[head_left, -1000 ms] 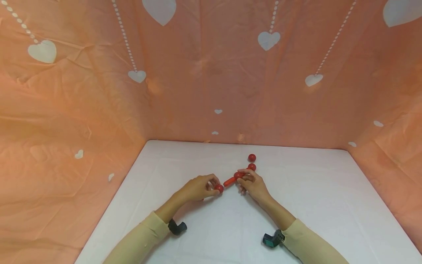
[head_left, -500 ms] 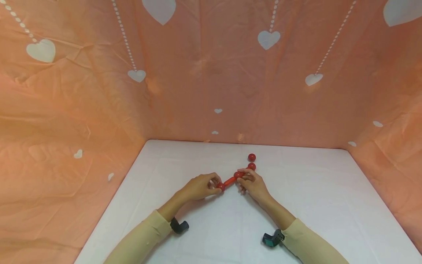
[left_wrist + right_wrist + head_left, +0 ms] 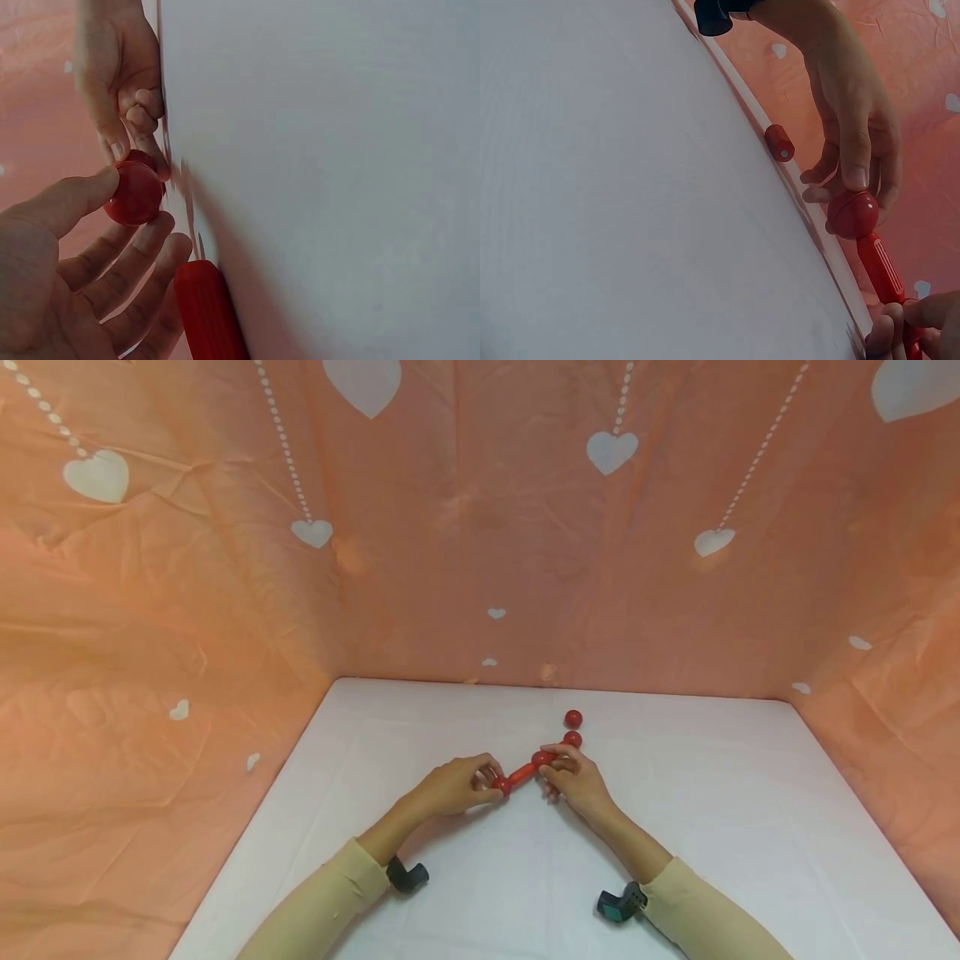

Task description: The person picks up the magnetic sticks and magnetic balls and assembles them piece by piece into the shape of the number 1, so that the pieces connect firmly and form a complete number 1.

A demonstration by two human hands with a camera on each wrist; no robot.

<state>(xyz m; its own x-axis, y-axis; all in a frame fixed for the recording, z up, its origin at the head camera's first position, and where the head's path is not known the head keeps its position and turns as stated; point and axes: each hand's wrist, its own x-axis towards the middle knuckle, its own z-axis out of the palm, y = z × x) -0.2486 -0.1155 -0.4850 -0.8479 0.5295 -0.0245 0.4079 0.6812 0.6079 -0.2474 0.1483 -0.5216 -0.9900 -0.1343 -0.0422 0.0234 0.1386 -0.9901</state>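
In the head view my left hand [image 3: 453,785] pinches a glossy red ball [image 3: 502,787] between thumb and fingers. That ball meets one end of a ridged red rod [image 3: 881,266]. At the rod's other end, a second red ball [image 3: 541,758] is pinched by my right hand [image 3: 581,785], which partly hides it. Past the right fingertips the chain runs on to a third ball [image 3: 572,739]. Close by my left fingers lies a red handle-like rod [image 3: 210,311] with a thin metal pin at its tip. The left hand mostly hides it from the head camera.
A separate red ball [image 3: 573,718] sits just beyond the chain. The white table [image 3: 712,818] has orange cloth [image 3: 487,543] with white hearts behind it and at both sides. Dark wrist cameras [image 3: 622,903] hang from both wrists.
One second ago the left ball was apart from the rod's end. My left hand has moved slightly right and away, bringing them together. The right hand has stayed put.
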